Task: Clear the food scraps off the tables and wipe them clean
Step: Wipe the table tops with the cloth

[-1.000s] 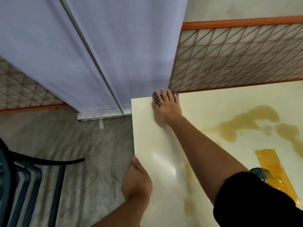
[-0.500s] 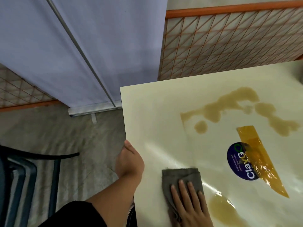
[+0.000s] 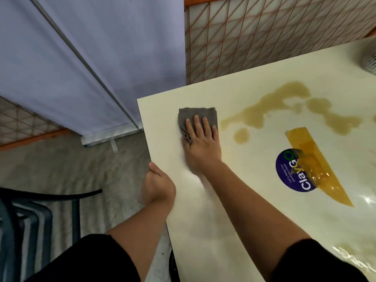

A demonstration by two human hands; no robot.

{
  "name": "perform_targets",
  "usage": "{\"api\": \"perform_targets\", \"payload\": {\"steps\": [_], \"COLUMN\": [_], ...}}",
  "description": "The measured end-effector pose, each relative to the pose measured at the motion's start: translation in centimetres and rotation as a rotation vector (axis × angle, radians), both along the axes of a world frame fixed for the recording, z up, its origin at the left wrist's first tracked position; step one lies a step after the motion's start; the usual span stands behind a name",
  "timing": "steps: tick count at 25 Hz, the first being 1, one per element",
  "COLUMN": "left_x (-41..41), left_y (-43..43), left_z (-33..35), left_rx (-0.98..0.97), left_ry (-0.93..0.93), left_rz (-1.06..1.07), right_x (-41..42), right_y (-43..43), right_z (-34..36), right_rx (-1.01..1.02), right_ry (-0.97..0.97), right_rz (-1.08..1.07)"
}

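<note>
Grey cloth [image 3: 196,116] lay flat on the cream bench [image 3: 234,216], near its far left corner and just left of the brown spill [image 3: 284,102]. The cloth's edge came close to the spill's nearest tip, though whether the two touched could not be told. The right hand [image 3: 202,147] pressed down on the cloth from above. Its fingers [image 3: 197,124] were straight, held close together and spread flat over the fabric, gripping nothing; the cloth's far edge and left side showed beyond the fingertips. The left hand [image 3: 157,185] held the bench's left edge nearer the person, the thumb lying on top along the rim and the fingers wrapped out of sight under it. Both forearms were bare below short black sleeves [image 3: 91,259].

The spill ran as an irregular chain of patches toward the right across the far part of the bench, with one small round drop [image 3: 241,135] apart below its left end. Nearer the person lay a strip of amber tape [image 3: 305,143], set aslant and overlapping a round dark blue sticker [image 3: 289,174] with white lettering. A further wet brownish patch [image 3: 356,253] glistened at the near right. A white ribbed object [image 3: 369,62] was cut off at the right margin; its kind could not be told.

Beyond the bench stood an orange-framed lattice screen [image 3: 264,37] and a pale blue banner [image 3: 101,58] with a slanting metal pole [image 3: 85,60]. Stacked dark chairs [image 3: 30,220] stood on the grey floor [image 3: 61,165] at lower left.
</note>
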State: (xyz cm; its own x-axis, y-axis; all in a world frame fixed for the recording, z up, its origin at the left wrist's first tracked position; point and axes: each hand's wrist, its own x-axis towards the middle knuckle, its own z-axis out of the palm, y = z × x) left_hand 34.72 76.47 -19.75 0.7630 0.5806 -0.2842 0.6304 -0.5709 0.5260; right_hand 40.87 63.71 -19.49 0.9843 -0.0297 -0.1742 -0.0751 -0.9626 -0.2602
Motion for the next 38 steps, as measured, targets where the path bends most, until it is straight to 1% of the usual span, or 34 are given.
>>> {"api": "perform_targets", "payload": {"steps": [2, 4, 6, 7, 8, 10, 13, 15, 16, 17, 19, 22, 24, 26, 28, 29, 31, 33, 34, 35, 38], "left_x": [0.1, 0.1, 0.0, -0.1, -0.2, -0.3, -0.8, -2.1, -3.0, -4.2, -7.5, -13.8, -18.0, -22.0, -25.3, -26.5, -28.4, -29.8, -30.3, -30.7, -30.7], "left_y": [0.3, 0.2, 0.2, 0.1, 0.0, -0.1, -0.4, -0.5, -0.7, -0.9, -1.3, -1.7, -2.3, -2.9, -3.6, -3.8, -4.3, -5.0, -5.4, -5.7, -6.3], "left_z": [0.0, 0.1, 0.3, 0.4, 0.5, 0.8, 1.5, 2.0, 2.1, 2.1, 1.9, 1.9, 2.1, 2.5, 3.2, 3.4, 3.9, 4.3, 4.4, 4.7, 4.6], "left_rx": [0.006, -0.003, -0.015, -0.026, -0.037, -0.051, -0.079, -0.083, -0.088, -0.088, -0.095, -0.138, -0.164, -0.19, -0.212, -0.22, -0.22, -0.212, -0.216, -0.205, -0.119], "left_ry": [0.027, 0.053, 0.042, 0.028, 0.009, -0.024, -0.052, -0.069, -0.091, -0.116, -0.137, -0.087, -0.077, -0.092, -0.081, -0.064, 0.002, 0.05, 0.055, 0.056, 0.05], "left_rz": [0.007, 0.004, 0.004, 0.006, 0.012, 0.013, -0.001, -0.03, -0.049, -0.071, -0.1, -0.088, -0.08, -0.071, -0.047, -0.027, 0.035, 0.128, 0.161, 0.167, 0.129], "right_x": [-9.3, -19.6, -28.0, -30.5, -31.7, -32.8, -31.5, -31.4, -32.0, -33.3, -37.7, -43.8, -46.1, -47.5, -48.8, -49.7, -52.0, -54.1, -54.7, -55.0, -54.3], "right_y": [1.3, 2.1, 1.9, 0.8, -0.8, -4.3, -7.5, -6.0, -4.4, -2.6, 0.3, -1.1, -4.0, -6.0, -5.7, -5.1, -4.3, -6.6, -8.9, -11.8, -22.3], "right_z": [-0.1, -0.5, -0.7, -0.6, -0.4, -0.6, -0.2, -0.1, 0.0, -0.1, -0.2, 0.1, 0.2, 0.4, 0.4, 0.3, 0.3, 0.5, 0.9, 1.3, 1.4], "right_rx": [0.021, -0.011, -0.045, -0.064, -0.077, -0.061, -0.069, -0.02, 0.006, 0.02, 0.034, 0.02, -0.034, -0.059, 0.026, 0.055, 0.032, -0.001, 0.002, -0.014, -0.118], "right_ry": [-0.083, -0.129, -0.102, -0.091, -0.081, -0.077, -0.058, -0.042, -0.041, -0.057, -0.079, -0.073, -0.054, -0.078, -0.071, -0.048, -0.041, -0.025, -0.007, -0.011, -0.03], "right_rz": [0.07, 0.16, 0.232, 0.243, 0.236, 0.154, -0.121, -0.244, -0.235, -0.177, -0.002, 0.179, 0.192, 0.086, 0.039, 0.086, 0.265, 0.403, 0.396, 0.331, -0.044]}}
